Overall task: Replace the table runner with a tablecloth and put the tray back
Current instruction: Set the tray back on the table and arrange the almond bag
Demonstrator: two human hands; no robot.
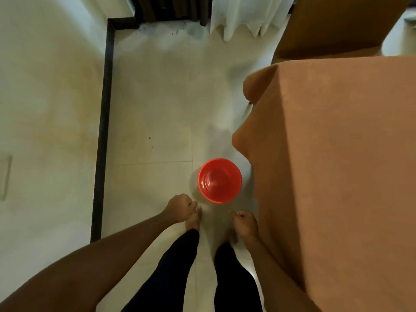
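Reach favours your left hand (pixel 181 208), fisted empty like your right hand (pixel 245 222), closest to the red plastic bowl (pixel 220 180) just ahead.

— What's on my feed apart from the job?
— A pale tiled floor (pixel 157 109) with a couple of dark specks (pixel 150 138). A dark skirting strip (pixel 104 122) runs along the foot of the cream wall (pixel 49 86) on my left, and a pale flat plate (pixel 5 176) sits on that wall.
— And farther off?
— A white curtain (pixel 243 16) hanging to the floor, dark wooden furniture (pixel 166 7) beside it, and a brown upholstered piece (pixel 333 25) at top right.
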